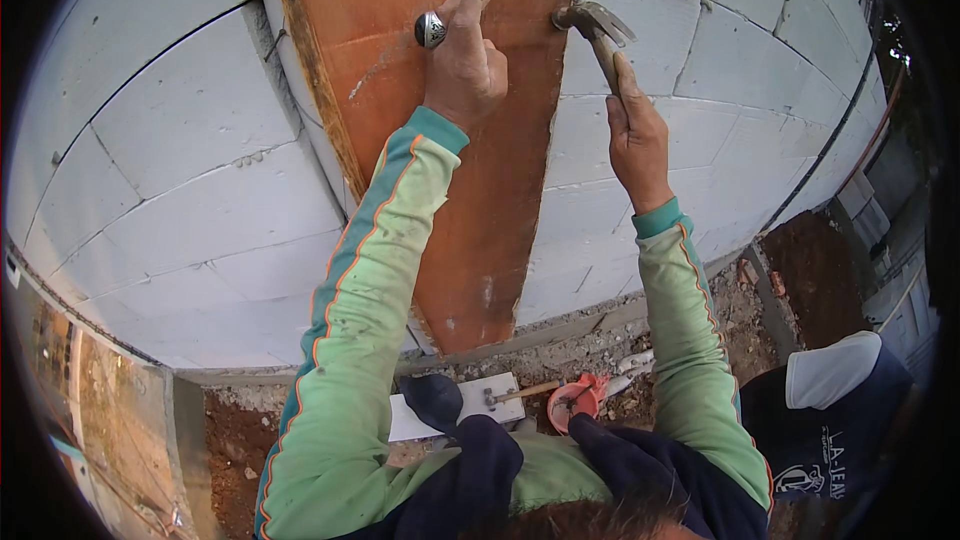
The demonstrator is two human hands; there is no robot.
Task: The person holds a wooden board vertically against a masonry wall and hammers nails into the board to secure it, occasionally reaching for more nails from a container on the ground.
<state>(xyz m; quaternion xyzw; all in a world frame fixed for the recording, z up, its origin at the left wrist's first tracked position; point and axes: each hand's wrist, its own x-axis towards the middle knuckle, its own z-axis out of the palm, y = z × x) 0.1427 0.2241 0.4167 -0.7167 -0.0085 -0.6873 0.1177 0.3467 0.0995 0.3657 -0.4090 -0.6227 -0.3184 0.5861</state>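
A long reddish-brown board [485, 190] stands upright against the pale block wall. My left hand [468, 60] is raised against its upper part, with the fingers partly stretched out and nothing visible held in them. A large dark-stoned ring [430, 30] sits on that hand. In my right hand [638, 140] is the wooden handle of a claw hammer [597, 22]. The hammer's striking face is at the board's right edge, and its claw points right. Whether a nail is under the face is hidden.
Pale block wall [640, 40] runs along both sides of the board. Below lie a white block [405, 422], a dark cap [432, 402], a second hammer [525, 392] and a reddish container [577, 400] on rubble. A dark garment [830, 420] is at lower right.
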